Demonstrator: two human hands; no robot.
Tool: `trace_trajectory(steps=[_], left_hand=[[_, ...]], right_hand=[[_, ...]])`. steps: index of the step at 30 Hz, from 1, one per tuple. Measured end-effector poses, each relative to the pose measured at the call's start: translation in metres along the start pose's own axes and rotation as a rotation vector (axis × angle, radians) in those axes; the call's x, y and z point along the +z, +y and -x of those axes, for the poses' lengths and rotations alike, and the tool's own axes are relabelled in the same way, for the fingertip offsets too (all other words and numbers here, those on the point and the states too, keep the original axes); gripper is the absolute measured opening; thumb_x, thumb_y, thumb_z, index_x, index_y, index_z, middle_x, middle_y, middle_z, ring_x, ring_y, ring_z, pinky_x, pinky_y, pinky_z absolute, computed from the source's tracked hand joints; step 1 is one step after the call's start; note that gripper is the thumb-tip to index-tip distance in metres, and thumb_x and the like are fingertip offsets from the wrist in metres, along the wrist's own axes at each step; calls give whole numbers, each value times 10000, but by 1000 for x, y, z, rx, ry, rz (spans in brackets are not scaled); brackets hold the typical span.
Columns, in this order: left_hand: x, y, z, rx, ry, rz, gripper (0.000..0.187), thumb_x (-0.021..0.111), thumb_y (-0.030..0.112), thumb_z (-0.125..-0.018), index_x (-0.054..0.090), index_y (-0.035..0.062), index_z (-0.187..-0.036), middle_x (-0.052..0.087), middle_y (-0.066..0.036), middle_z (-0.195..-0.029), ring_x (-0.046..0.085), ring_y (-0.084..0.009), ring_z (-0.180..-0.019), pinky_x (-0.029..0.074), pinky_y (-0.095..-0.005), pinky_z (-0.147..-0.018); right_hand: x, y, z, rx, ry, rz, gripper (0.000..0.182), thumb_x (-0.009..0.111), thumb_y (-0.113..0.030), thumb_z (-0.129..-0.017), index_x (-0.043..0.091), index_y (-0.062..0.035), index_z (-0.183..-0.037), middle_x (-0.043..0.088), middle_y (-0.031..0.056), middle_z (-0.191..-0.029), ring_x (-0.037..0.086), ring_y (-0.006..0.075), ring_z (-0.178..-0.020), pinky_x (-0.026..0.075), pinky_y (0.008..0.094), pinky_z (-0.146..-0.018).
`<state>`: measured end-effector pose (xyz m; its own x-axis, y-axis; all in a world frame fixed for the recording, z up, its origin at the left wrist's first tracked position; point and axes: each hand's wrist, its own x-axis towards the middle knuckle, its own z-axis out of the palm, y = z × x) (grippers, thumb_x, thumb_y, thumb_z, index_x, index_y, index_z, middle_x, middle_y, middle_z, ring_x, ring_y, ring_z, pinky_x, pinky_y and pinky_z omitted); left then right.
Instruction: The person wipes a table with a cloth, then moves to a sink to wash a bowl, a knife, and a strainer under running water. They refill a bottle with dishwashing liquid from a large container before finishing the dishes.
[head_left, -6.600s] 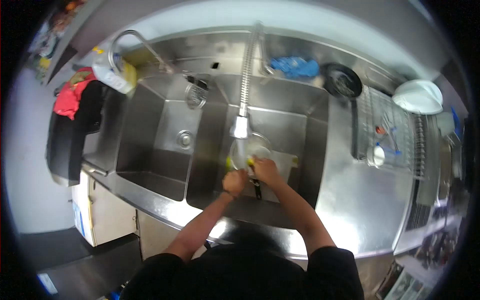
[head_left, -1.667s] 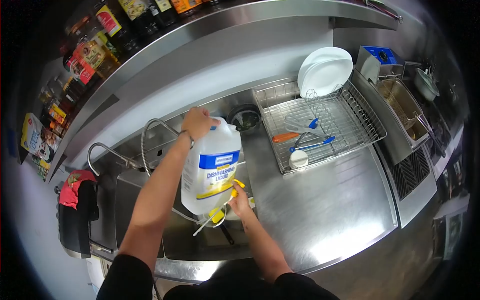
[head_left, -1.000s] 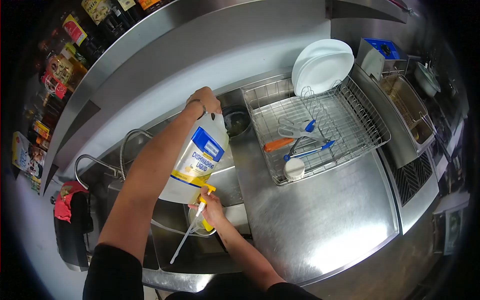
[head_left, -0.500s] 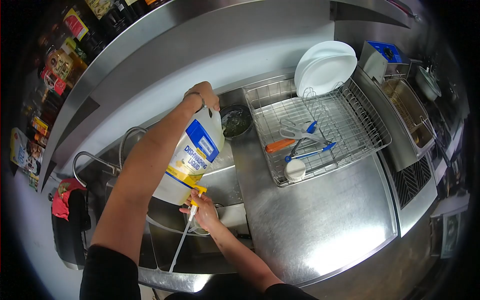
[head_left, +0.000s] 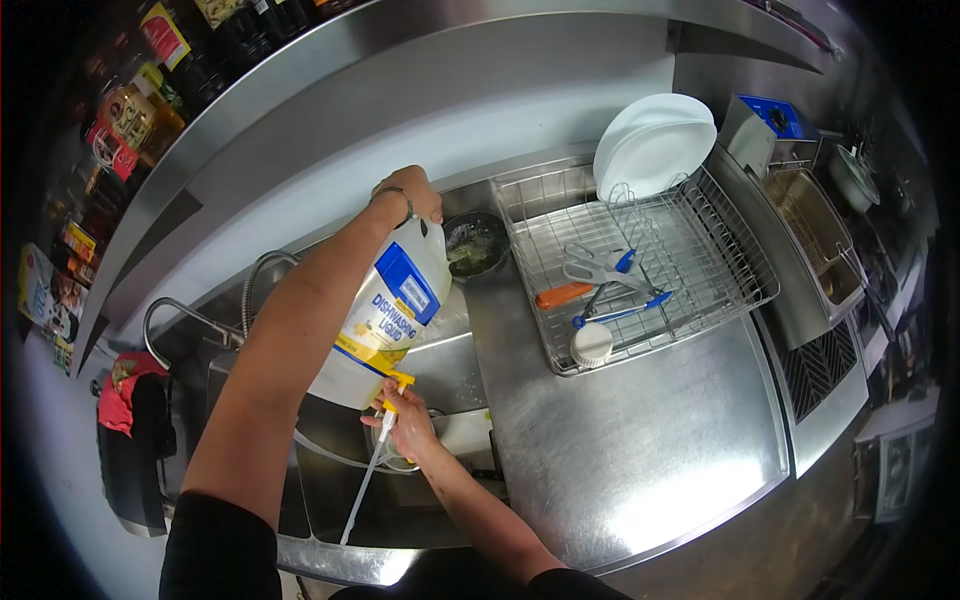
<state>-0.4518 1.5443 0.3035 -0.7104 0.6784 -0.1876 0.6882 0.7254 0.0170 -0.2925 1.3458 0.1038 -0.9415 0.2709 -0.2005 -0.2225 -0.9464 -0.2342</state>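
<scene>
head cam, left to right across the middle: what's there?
Red cloth → curved faucet → dishwashing liquid jug held tilted by the left hand → dark pan → wire dish rack → white plates → fryer basket.

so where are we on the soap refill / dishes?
Done: white plates and utensils sit in the drying rack. In hand: left hand tips the dishwashing liquid jug over the sink; right hand holds the yellow pump there. Left: a dirty black pan waits behind the sink.
</scene>
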Motion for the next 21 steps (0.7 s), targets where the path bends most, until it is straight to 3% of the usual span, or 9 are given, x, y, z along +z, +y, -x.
trace_trajectory(steps=[2,11,12,14,18,20,21], left_hand=[[0,-2,-1,-1,0,1,384,756,231,-571,684,6,-873,663,-155,-907,640,-284,-860,488,-359,-762],[0,-15,3,-1,24,40,365,749,223,-583,682,-3,-861,662,-168,-886,642,-287,-850,489,-355,-765],[-1,-15,4,-2,26,42,365,749,223,-583,682,-3,-861,662,-168,-886,642,-287,-850,489,-355,-765],[-1,-17,5,13,30,44,355,746,221,-586,682,-9,-848,664,-168,-865,644,-287,-840,489,-358,-768],[4,-26,2,60,95,83,365,774,273,-559,676,-20,-753,646,-194,-758,629,-304,-710,483,-357,-650],[4,-27,3,68,96,94,362,770,276,-563,673,-19,-750,642,-190,-739,625,-301,-698,477,-364,-646],[4,-28,5,67,98,96,362,770,276,-563,673,-19,-750,642,-190,-739,625,-301,-698,477,-364,-646]], right_hand=[[-7,4,-3,8,-9,-5,199,553,-335,-882,551,-146,-945,521,-40,-833,527,89,-814,536,399,-704],[-16,10,-8,-4,-21,55,280,573,-372,-861,559,-132,-1005,586,-6,-984,560,125,-900,532,404,-711],[-13,8,-7,-3,-22,58,280,573,-372,-861,559,-132,-1005,586,-6,-984,560,125,-900,532,404,-711],[-5,3,-3,7,15,65,175,564,-332,-876,543,-158,-871,492,-48,-772,508,74,-744,528,403,-711],[-9,5,-5,-3,35,83,171,563,-325,-877,543,-155,-881,495,-45,-777,510,78,-746,532,400,-703],[-18,9,-9,-14,-11,96,298,580,-369,-857,560,-125,-1026,591,9,-1011,562,147,-921,531,410,-717],[-23,11,-11,-13,-12,98,298,580,-369,-857,560,-125,-1026,591,9,-1011,562,147,-921,531,410,-717]])
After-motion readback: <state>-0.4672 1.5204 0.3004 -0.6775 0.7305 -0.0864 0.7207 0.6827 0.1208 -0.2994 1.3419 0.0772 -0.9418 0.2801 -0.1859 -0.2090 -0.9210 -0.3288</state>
